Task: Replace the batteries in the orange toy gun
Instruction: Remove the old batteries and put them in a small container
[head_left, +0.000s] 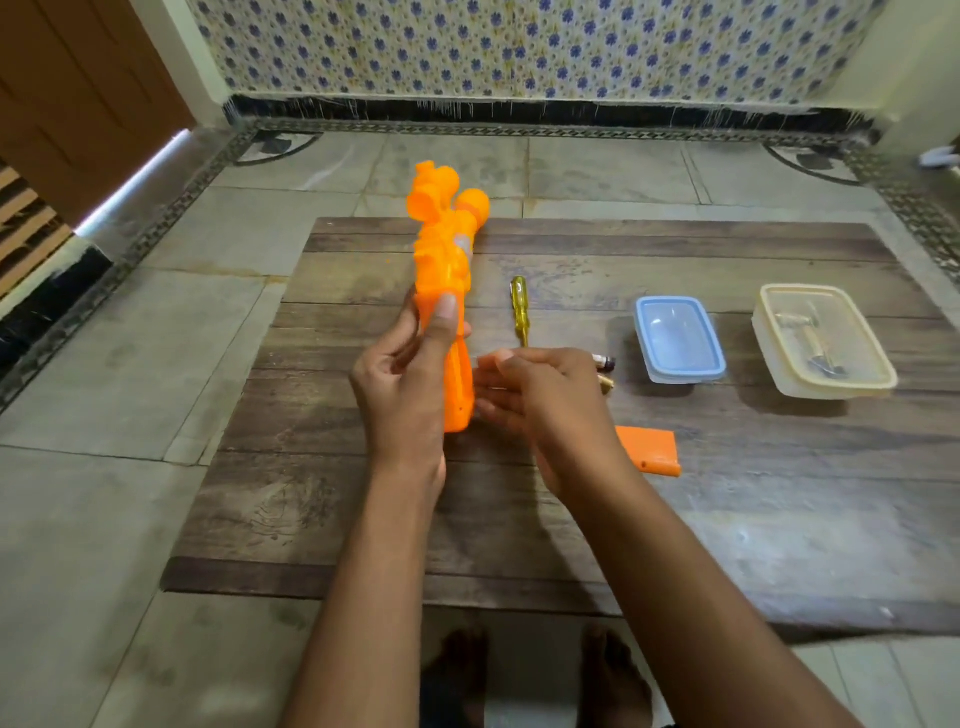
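My left hand (410, 374) grips the orange toy gun (447, 270) around its middle and holds it above the wooden table (363, 509), muzzle end pointing away from me. Just right of the gun's grip is my right hand (540, 400), fingers curled and touching the grip; whether it pinches anything is hidden. The orange battery cover (652, 449) lies flat on the table to the right of my right wrist. Two batteries (605, 370) peek out from behind my right hand. A yellow-handled screwdriver (520, 310) lies beyond my hands.
A blue-lidded plastic box (678, 338) and a larger cream box (823, 340) holding metal items stand on the table's right side. The low table rests on a tiled floor; my bare feet (535, 670) show under its near edge.
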